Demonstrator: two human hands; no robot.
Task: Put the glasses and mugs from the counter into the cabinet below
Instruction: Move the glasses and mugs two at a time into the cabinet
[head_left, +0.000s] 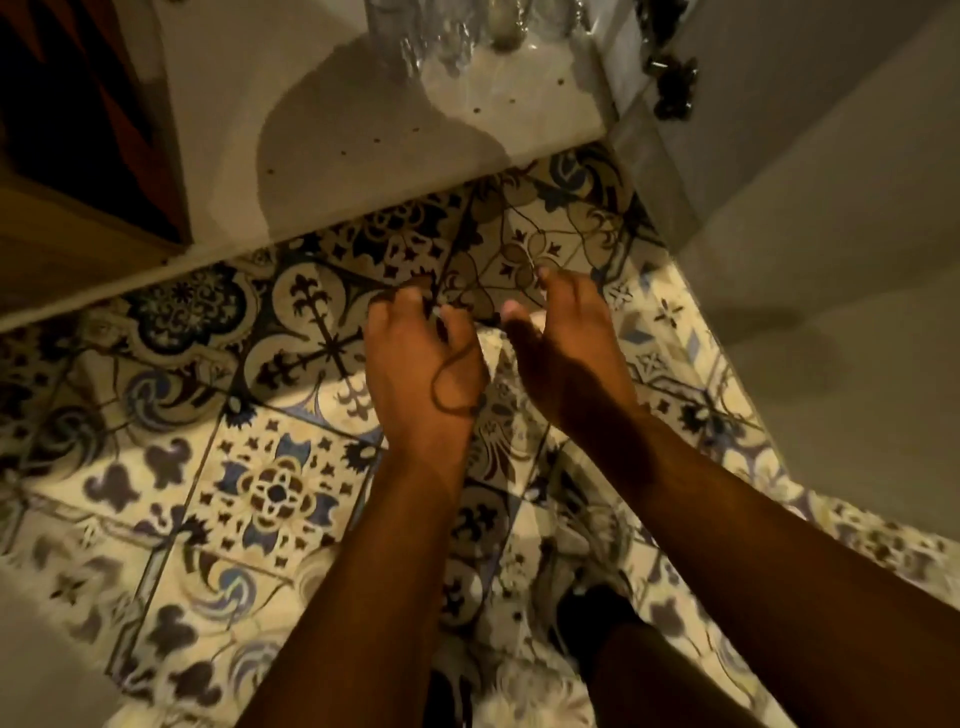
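Left hand (421, 358): empty, fingers curled, over tiled floor (270, 488).
Right hand (566, 348): empty, loosely spread, beside it.
Glasses (447, 36): on cabinet shelf (363, 119).

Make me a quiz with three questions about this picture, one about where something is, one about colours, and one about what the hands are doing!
1. Where are the glasses?
A. On the cabinet shelf at the top of the view
B. On the floor
C. In a hand

2. What does the floor look like?
A. Plain grey
B. Patterned tiles in cream, blue and dark
C. Wooden boards

3. What do the left hand and right hand hold?
A. A mug each
B. One glass together
C. No glass or mug

Answers: 1 A, clear glass glints on the white shelf. 2 B, ornate tiles show everywhere. 3 C, both hover open over the tiles.
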